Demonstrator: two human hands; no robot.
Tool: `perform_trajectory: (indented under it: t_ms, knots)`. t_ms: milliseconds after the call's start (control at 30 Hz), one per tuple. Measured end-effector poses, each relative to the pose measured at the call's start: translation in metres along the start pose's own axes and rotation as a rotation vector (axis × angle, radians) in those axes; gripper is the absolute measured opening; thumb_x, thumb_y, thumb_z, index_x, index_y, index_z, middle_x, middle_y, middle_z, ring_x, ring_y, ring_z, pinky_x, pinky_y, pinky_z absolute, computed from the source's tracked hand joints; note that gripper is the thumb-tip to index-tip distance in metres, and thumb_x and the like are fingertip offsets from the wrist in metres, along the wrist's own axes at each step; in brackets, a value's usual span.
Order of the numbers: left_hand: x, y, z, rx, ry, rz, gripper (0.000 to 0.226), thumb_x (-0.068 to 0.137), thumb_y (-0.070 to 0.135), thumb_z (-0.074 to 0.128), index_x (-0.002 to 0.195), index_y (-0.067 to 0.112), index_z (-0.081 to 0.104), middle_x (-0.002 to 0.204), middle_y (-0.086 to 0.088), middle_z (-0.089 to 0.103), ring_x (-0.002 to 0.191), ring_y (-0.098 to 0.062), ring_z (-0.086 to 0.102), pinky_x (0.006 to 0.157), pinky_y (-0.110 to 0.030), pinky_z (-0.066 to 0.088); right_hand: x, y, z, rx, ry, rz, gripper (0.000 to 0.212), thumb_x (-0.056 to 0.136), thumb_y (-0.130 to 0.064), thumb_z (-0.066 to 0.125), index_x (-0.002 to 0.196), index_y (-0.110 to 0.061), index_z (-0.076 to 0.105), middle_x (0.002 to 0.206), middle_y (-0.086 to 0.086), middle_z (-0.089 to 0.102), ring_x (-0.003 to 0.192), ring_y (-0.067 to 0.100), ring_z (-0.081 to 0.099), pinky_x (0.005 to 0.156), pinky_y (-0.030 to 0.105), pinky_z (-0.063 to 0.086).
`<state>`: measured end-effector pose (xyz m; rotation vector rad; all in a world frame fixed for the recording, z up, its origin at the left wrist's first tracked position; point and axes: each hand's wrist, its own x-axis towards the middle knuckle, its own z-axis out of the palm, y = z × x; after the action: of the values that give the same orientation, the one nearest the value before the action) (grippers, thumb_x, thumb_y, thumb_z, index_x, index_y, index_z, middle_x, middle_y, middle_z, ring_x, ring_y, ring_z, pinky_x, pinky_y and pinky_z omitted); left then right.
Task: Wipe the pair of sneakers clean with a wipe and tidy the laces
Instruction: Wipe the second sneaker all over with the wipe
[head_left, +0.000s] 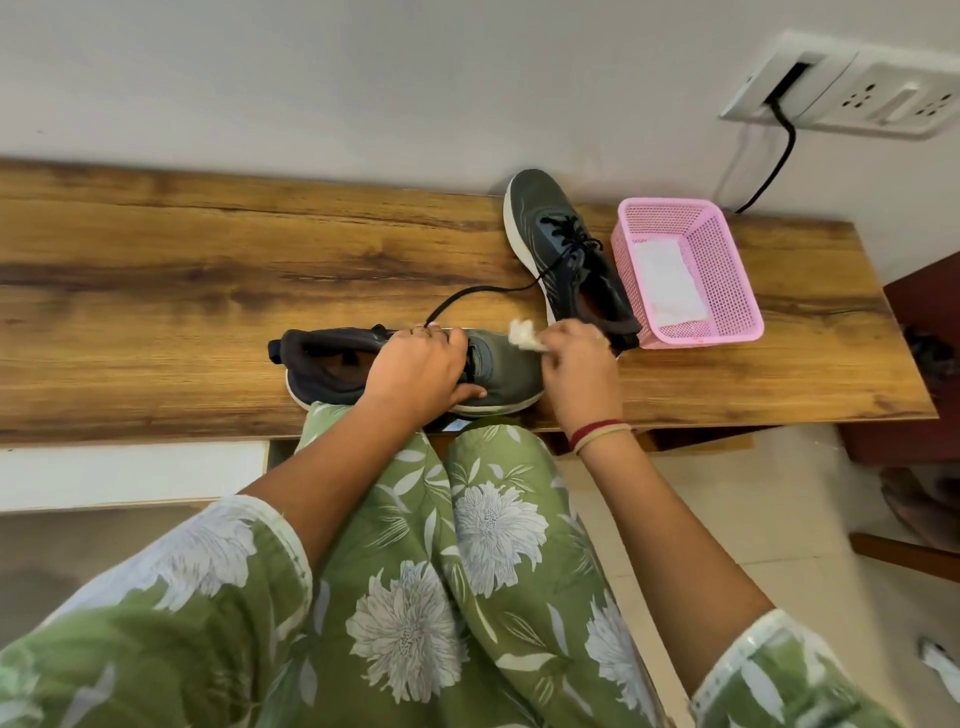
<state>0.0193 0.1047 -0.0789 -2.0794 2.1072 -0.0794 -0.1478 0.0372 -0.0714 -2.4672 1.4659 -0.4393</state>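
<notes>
Floral sleeve (171, 587), crumpled wipe (522, 334), mesh sneaker (509, 366)

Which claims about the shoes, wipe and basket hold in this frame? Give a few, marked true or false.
1. The right hand holds a wipe. True.
2. The left hand grips the near shoe. True.
3. The far shoe lies in the basket. False: it lies on the bench, beside the basket.
4. The basket is empty. False: a white sheet lies in it.
5. No lace hangs loose. False: a lace trails from the far shoe across the bench.
</notes>
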Motion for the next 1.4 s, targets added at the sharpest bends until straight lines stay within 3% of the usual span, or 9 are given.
perform_trajectory:
  t_ms: [300, 500, 633, 800, 900, 1000, 1100, 1267, 1400]
  knots:
    - [0.000, 0.003, 0.000, 0.012, -0.036, -0.009, 0.069, 0.086, 0.069, 0.038, 0.115, 0.006, 0.044, 0.120, -0.019, 0.058, 0.104, -0.030, 0.059, 0.075, -0.035, 0.047, -0.042, -0.002, 0.010, -0.110, -0.125, -0.191, 0.028, 0.077, 0.006, 0.057, 0.098, -0.008, 0.071, 0.094, 0.009, 0.066, 0.087, 0.030, 0.055, 0.072, 0.036, 0.048]
    - [0.001, 0.002, 0.000, -0.004, -0.033, -0.019, 0.070, 0.087, 0.068, 0.038, 0.117, 0.006, 0.043, 0.125, -0.019, 0.056, 0.108, -0.030, 0.058, 0.077, -0.035, 0.048, -0.007, -0.005, -0.012, 0.211, 0.098, 0.146, 0.033, 0.081, 0.007, 0.053, 0.104, -0.007, 0.070, 0.106, 0.007, 0.067, 0.101, 0.023, 0.058, 0.096, 0.027, 0.039]
    - [0.002, 0.004, 0.000, 0.008, -0.045, -0.018, 0.070, 0.088, 0.068, 0.036, 0.118, 0.004, 0.044, 0.125, -0.020, 0.056, 0.109, -0.031, 0.058, 0.079, -0.036, 0.048, -0.014, -0.002, 0.011, -0.005, -0.152, -0.097, 0.034, 0.080, 0.008, 0.053, 0.107, -0.006, 0.068, 0.110, 0.012, 0.066, 0.107, 0.032, 0.057, 0.094, 0.038, 0.045]
    - [0.003, 0.006, 0.000, 0.028, -0.063, -0.001, 0.073, 0.090, 0.066, 0.034, 0.123, 0.001, 0.042, 0.133, -0.025, 0.050, 0.116, -0.035, 0.053, 0.083, -0.038, 0.047, -0.047, 0.011, 0.009, -0.037, -0.179, -0.263, 0.030, 0.069, 0.007, 0.059, 0.094, -0.006, 0.071, 0.095, 0.009, 0.069, 0.088, 0.032, 0.062, 0.077, 0.037, 0.053]
    - [0.003, 0.006, -0.001, 0.003, -0.056, -0.006, 0.073, 0.089, 0.067, 0.034, 0.121, 0.003, 0.043, 0.130, -0.023, 0.052, 0.114, -0.033, 0.054, 0.082, -0.037, 0.047, -0.051, 0.011, -0.003, 0.320, -0.317, -0.023, 0.034, 0.080, 0.009, 0.052, 0.097, -0.011, 0.072, 0.094, 0.005, 0.070, 0.089, 0.019, 0.062, 0.084, 0.031, 0.047]
    - [0.003, 0.005, 0.001, -0.008, -0.042, 0.000, 0.072, 0.088, 0.067, 0.034, 0.121, 0.004, 0.044, 0.129, -0.022, 0.053, 0.114, -0.032, 0.054, 0.082, -0.036, 0.047, -0.032, 0.002, -0.021, 0.795, -0.002, 0.472, 0.030, 0.086, 0.005, 0.054, 0.100, -0.017, 0.069, 0.091, -0.004, 0.066, 0.081, 0.003, 0.060, 0.074, 0.018, 0.047]
    - [0.004, 0.005, 0.001, -0.021, -0.050, -0.005, 0.071, 0.088, 0.067, 0.034, 0.121, 0.004, 0.043, 0.130, -0.022, 0.052, 0.115, -0.032, 0.054, 0.082, -0.037, 0.047, 0.001, -0.007, -0.031, 0.571, 0.209, 0.393, 0.027, 0.088, -0.001, 0.054, 0.110, -0.010, 0.067, 0.095, -0.004, 0.063, 0.086, 0.008, 0.057, 0.077, 0.012, 0.043]
    - [0.005, 0.006, 0.002, -0.018, -0.049, -0.011, 0.070, 0.090, 0.066, 0.034, 0.121, 0.004, 0.044, 0.132, -0.023, 0.051, 0.117, -0.033, 0.053, 0.083, -0.037, 0.047, -0.004, -0.009, 0.009, -0.011, -0.197, -0.087, 0.033, 0.081, 0.005, 0.049, 0.105, -0.006, 0.068, 0.106, 0.015, 0.067, 0.099, 0.035, 0.059, 0.087, 0.039, 0.048]
    - [0.005, 0.008, 0.002, -0.010, -0.078, -0.015, 0.070, 0.091, 0.064, 0.034, 0.123, 0.003, 0.042, 0.135, -0.024, 0.048, 0.120, -0.035, 0.051, 0.084, -0.039, 0.047, -0.029, -0.001, 0.015, -0.109, -0.209, -0.200, 0.041, 0.075, -0.007, 0.032, 0.093, -0.004, 0.069, 0.100, 0.013, 0.068, 0.093, 0.032, 0.063, 0.077, 0.038, 0.053]
